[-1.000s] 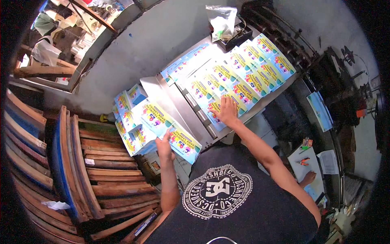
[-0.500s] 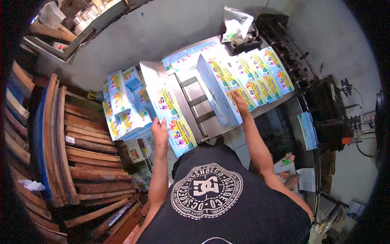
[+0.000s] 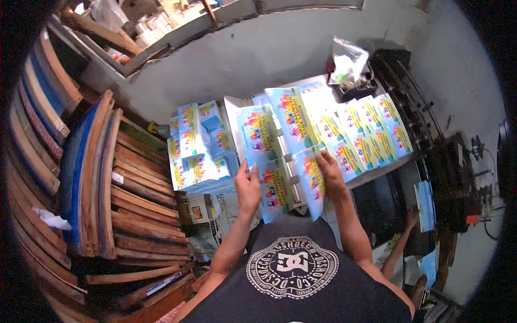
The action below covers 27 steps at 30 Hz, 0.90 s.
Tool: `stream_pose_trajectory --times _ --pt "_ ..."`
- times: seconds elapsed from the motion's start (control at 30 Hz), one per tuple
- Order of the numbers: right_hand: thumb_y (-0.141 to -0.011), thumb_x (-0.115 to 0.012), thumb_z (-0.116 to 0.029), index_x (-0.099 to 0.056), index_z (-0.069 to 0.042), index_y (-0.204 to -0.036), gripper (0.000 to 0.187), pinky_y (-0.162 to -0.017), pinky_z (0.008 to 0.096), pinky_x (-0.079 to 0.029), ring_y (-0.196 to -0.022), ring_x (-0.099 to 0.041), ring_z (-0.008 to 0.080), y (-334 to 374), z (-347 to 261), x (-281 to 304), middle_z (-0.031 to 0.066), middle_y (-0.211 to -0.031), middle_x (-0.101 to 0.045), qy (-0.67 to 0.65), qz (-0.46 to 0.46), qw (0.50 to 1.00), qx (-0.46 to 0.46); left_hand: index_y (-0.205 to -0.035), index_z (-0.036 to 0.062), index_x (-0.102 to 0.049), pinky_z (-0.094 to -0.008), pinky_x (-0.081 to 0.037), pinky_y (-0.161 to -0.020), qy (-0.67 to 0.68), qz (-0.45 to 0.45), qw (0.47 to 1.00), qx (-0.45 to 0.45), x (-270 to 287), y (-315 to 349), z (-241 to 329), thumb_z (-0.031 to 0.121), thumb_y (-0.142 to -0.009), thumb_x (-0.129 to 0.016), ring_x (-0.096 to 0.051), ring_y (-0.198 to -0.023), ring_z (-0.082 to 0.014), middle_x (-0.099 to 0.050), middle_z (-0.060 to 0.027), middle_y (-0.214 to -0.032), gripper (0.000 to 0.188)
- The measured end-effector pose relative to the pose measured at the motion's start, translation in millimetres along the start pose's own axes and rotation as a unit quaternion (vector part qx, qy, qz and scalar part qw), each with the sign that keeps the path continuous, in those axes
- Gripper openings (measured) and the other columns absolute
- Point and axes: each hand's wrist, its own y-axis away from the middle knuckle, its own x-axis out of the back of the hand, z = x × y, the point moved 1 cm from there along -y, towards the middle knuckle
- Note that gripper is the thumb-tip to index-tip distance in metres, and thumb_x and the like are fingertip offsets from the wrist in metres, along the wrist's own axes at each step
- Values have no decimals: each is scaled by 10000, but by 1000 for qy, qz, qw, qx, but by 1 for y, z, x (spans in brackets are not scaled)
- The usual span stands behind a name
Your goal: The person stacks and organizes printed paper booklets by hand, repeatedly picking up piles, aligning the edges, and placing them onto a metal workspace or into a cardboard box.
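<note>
My right hand (image 3: 331, 172) pinches the right edge of a light-blue printed cover sheet (image 3: 293, 116), raised and tilted over the metal table. On its left, a second printed cover sheet (image 3: 256, 134) lies against an upright pale metal plate (image 3: 232, 110). My left hand (image 3: 249, 188) is closed at that sheet's left edge, the thumb over the margin; the fingertips behind are hidden. Between the two sheets shows a slotted metal strip (image 3: 293, 183). To the right, overlapping rows of the same printed covers (image 3: 355, 129) are spread on the table.
Piled printed covers (image 3: 196, 145) stand left of the metal plate. A dark box with a plastic bag (image 3: 347, 67) sits at the back. Dark machinery (image 3: 458, 177) lines the right side. Wooden frames (image 3: 145, 199) are stacked at left. Another person's arm (image 3: 401, 242) reaches in at lower right.
My right hand has brought its cover sheet leftward and nearer, toward the other sheet. My left hand has stayed at its sheet's edge. The view has shifted, and another person's arm now shows at lower right.
</note>
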Motion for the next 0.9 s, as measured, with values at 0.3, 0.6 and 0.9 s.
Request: stream_pose_trajectory --times 0.3,0.6,0.9 --pt "-895 -717 -220 -627 4 -950 248 -707 296 -494 -797 -609 178 -14 63 -40 107 -825 -600 419 -2 903 92 -1243 -9 -548 -319 -483 -910 5 -23 990 -138 1 17 30 151 -987 -570 -612 -980 -153 -671 -74 -1106 303" --pt "-810 -656 -625 -401 -12 -1414 898 -1018 593 -339 -1257 -419 435 -51 81 101 281 -1403 -408 844 161 490 146 -1298 -5 -461 -532 -491 -803 -278 19 956 -87 0 -41 -52 69 -912 -526 -640 -950 -477 -666 -291 -1001 398" --pt "-735 -756 -550 -326 -5 -1473 1013 -1008 587 -383 -1271 -420 433 -54 74 108 291 -1392 -415 837 157 524 -2 -1421 -18 -308 -582 -495 -801 -428 -35 902 -50 -37 -63 -126 51 -851 -514 -645 -871 -503 -661 -319 -921 610"
